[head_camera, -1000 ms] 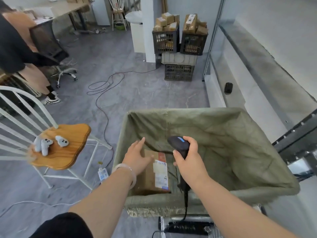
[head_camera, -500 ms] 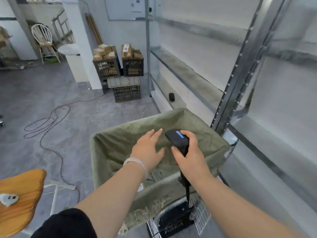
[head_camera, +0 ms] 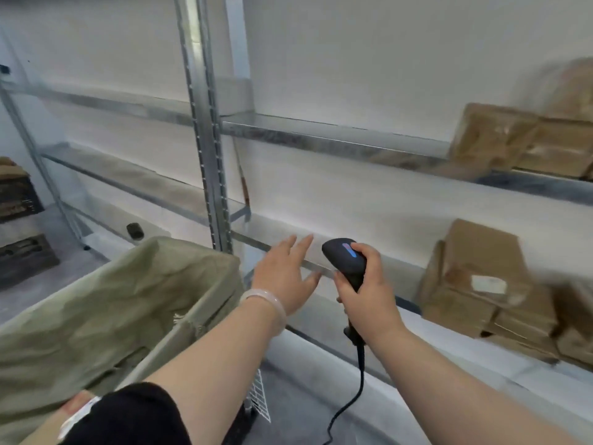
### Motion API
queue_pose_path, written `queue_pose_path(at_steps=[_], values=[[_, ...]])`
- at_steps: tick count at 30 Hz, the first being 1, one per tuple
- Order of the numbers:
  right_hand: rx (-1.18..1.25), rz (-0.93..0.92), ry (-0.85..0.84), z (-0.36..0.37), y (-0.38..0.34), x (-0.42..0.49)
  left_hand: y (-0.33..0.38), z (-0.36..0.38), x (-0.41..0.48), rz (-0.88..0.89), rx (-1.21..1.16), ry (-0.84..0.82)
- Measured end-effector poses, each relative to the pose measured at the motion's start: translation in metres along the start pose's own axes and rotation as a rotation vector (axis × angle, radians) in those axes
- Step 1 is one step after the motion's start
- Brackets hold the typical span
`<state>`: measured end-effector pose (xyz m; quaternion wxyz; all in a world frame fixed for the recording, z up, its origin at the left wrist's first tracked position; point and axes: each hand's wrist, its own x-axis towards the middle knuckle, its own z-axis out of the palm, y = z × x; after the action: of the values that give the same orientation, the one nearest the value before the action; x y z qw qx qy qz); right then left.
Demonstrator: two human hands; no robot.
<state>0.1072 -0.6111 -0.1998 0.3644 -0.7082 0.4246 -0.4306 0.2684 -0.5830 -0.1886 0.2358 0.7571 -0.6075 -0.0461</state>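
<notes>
The cloth bin (head_camera: 112, 300) sits at 9 o'clock. The left hand (head_camera: 284, 279) is flat and empty over the shelf (head_camera: 398, 284) edge. The right hand (head_camera: 369, 293) grips the scanner (head_camera: 345, 256) beside it. I would aim it toward 3 o'clock, at the label (head_camera: 488, 283) on the boxes (head_camera: 481, 248), steadily.

The black scanner (head_camera: 345, 258) stands upright, its rounded head tipped far-left, a blue light strip glowing on top. The right hand (head_camera: 365, 293) grips its handle, and its black cord (head_camera: 362, 374) hangs toward the near floor.
</notes>
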Motion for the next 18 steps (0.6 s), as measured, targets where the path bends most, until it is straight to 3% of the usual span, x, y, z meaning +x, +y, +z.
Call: queue_pose_path(at_steps=[7,18], values=[[-0.079,0.021,0.253,-0.174,0.034,-0.04,0.177,0.052,-0.002,0.285,0.006,-0.033],[-0.224,0.123,0.502,-0.422,0.1,-0.133,0.426,0.155,-0.056,0.511,-0.107,-0.163]])
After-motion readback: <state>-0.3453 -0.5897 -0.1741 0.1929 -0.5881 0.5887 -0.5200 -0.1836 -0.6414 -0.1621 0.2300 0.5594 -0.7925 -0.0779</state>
